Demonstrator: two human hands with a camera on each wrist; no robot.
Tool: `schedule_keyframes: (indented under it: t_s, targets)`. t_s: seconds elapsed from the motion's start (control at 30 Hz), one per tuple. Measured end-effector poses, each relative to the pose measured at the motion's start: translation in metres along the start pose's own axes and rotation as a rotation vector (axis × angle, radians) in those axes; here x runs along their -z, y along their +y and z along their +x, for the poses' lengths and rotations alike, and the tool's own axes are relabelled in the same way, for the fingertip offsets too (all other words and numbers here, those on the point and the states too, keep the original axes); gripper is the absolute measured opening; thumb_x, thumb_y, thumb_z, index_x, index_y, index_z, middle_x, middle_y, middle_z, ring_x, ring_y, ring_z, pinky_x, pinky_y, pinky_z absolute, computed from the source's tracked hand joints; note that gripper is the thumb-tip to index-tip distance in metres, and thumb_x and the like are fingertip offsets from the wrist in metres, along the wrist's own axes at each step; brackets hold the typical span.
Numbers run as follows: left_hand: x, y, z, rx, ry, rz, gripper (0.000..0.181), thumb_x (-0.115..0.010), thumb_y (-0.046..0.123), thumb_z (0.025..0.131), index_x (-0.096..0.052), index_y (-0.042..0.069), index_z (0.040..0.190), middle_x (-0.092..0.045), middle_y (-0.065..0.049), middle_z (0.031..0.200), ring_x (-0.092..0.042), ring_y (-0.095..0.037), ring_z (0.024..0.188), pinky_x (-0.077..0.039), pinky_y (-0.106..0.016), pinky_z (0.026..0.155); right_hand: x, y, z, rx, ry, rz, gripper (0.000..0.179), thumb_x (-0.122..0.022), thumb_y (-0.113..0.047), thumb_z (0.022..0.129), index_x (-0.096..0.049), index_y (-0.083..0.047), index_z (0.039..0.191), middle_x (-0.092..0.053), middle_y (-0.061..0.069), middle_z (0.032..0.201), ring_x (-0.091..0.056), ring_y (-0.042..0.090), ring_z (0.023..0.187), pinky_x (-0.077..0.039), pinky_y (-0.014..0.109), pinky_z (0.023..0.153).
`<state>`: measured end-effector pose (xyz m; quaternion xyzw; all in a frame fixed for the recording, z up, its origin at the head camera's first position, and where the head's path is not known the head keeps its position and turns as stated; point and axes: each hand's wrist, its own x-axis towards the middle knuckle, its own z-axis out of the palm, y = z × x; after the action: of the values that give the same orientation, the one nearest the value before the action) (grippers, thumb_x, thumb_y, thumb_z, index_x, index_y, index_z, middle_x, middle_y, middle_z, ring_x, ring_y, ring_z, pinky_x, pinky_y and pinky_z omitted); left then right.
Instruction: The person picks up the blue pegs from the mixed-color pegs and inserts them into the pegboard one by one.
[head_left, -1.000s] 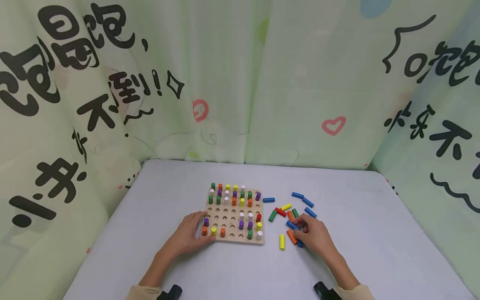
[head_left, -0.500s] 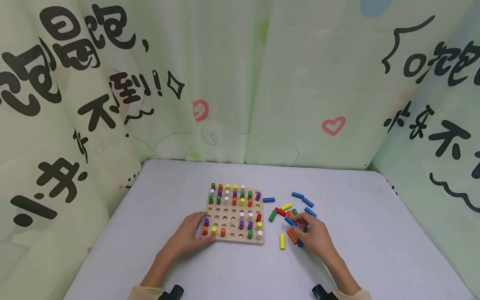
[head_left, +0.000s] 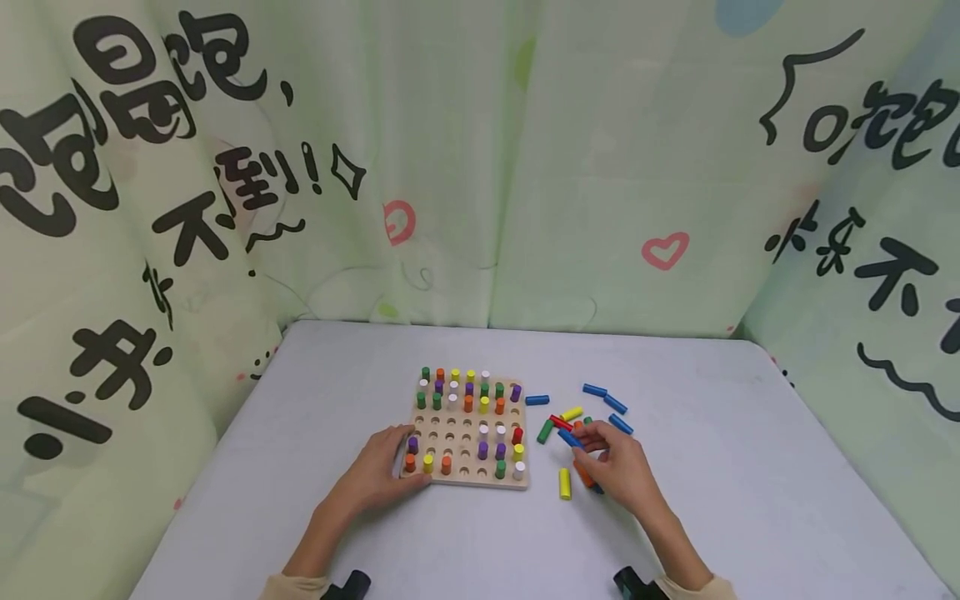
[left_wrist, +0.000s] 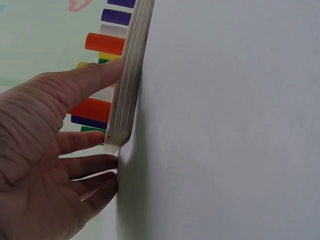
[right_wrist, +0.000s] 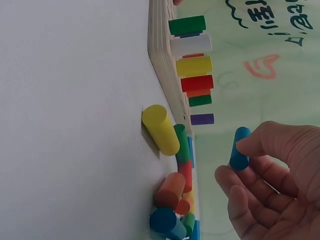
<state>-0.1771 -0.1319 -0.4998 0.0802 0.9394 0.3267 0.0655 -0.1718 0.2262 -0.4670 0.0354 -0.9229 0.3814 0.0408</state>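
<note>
Steadily, it seems, the left hand (head_left: 378, 467) spans the near-left corner of the wooden pegboard (head_left: 457, 428), fingers loosely extended, presumably to stop it sliding on the table (head_left: 675, 400). The right hand (head_left: 618, 467) pinches a blue cylindrical peg (head_left: 568, 437) across its middle, leaving both ends free, above the loose pegs (head_left: 561, 423) lying handily right of the board.

This looks like a small curtained booth; the building around it can't be told. Pale green curtains (head_left: 570, 183) close in 3 sides of the worktop (head_left: 480, 542), printed with big black lettering (head_left: 65, 419), pink hearts (head_left: 667, 243) and a blue spot (head_left: 748, 15). The worktop is plain and whitish, its far edge close against the curtains.
</note>
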Motion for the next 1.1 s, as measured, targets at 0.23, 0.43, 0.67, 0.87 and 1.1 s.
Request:
schedule_keyframes:
  t_s: [0.23,0.43,0.67,0.87,1.1]
  targets:
    - [0.002,0.0,0.0,-0.007,-0.002,-0.014,0.082,-0.085,0.037,0.082,-0.048,0.002,0.147,-0.048,-0.028,0.149,-0.041,-0.046,0.142,-0.036,-0.06,0.115,-0.006,-0.011,0.004,0.011,-0.011,0.057,0.023,-0.076,-0.006,0.091,-0.069,-0.006,0.113,-0.07,0.005,0.104,-0.065,0.019,0.095,-0.053,0.019,0.076]
    - [0.001,0.0,0.002,0.005,-0.006,-0.01,0.083,-0.085,0.038,0.082,-0.048,0.003,0.147,-0.048,-0.027,0.15,-0.041,-0.046,0.142,-0.036,-0.059,0.116,-0.012,-0.019,0.006,0.03,-0.01,0.076,0.023,-0.076,-0.005,0.09,-0.069,-0.005,0.112,-0.07,0.005,0.101,-0.064,0.018,0.092,-0.052,0.017,0.074]
    - [0.0,-0.002,0.002,0.009,-0.017,-0.024,0.083,-0.085,0.039,0.083,-0.047,0.003,0.148,-0.048,-0.027,0.15,-0.04,-0.046,0.143,-0.035,-0.06,0.116,-0.016,-0.026,0.008,0.07,0.009,0.084,0.023,-0.077,-0.004,0.089,-0.069,-0.005,0.111,-0.07,0.004,0.099,-0.065,0.019,0.091,-0.052,0.016,0.076]
    - [0.0,-0.002,0.002,0.011,-0.013,-0.018,0.084,-0.084,0.04,0.083,-0.047,0.003,0.148,-0.048,-0.026,0.151,-0.04,-0.046,0.143,-0.035,-0.059,0.117,-0.02,-0.034,0.011,0.071,-0.008,0.101,0.024,-0.077,-0.005,0.089,-0.069,-0.006,0.112,-0.07,0.003,0.1,-0.065,0.018,0.093,-0.053,0.017,0.078]
    - [0.0,-0.002,0.001,0.0,-0.014,-0.01,0.084,-0.084,0.041,0.083,-0.047,0.003,0.148,-0.048,-0.026,0.15,-0.041,-0.046,0.143,-0.035,-0.059,0.117,-0.025,-0.042,0.014,0.091,-0.015,0.122,0.022,-0.076,-0.003,0.09,-0.069,-0.006,0.111,-0.07,0.003,0.1,-0.065,0.017,0.092,-0.053,0.017,0.077]
